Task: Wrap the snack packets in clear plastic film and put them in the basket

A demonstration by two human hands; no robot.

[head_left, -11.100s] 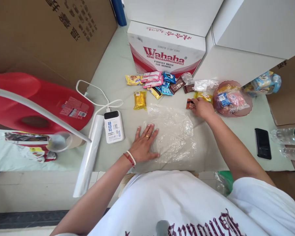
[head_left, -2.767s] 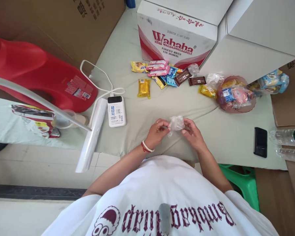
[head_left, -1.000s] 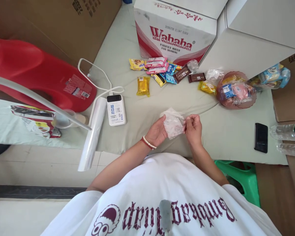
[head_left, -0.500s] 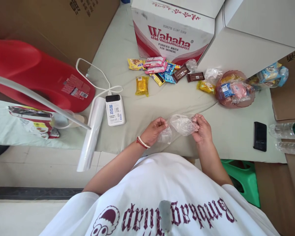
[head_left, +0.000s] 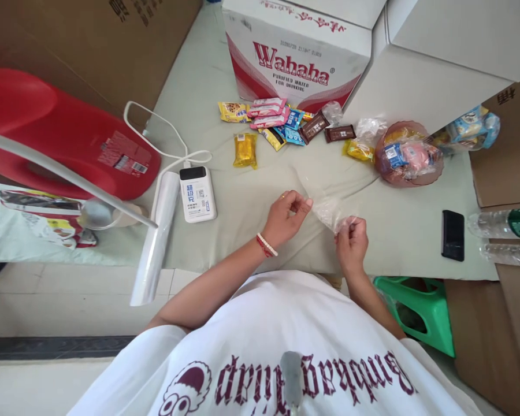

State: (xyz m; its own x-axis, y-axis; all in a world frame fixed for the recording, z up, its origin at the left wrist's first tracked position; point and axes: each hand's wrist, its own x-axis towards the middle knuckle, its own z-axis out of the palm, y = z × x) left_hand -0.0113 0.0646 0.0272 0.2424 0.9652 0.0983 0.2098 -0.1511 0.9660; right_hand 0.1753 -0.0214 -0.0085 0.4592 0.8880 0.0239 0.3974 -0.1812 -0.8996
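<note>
while pinched shut, both hands (head_left: 286, 215) stretch plastic wrap (head_left: 325, 209).

Single head camera looks steeply down, close over the cloth-covered surface (head_left: 251, 202).

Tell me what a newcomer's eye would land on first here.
First the two hands at centre: the left hand and the right hand pinch a clear plastic film stretched between them. Behind them, wrapped snacks lie scattered before a red-and-white Wahaha water carton. At far left sits a big red plastic seat.
</note>
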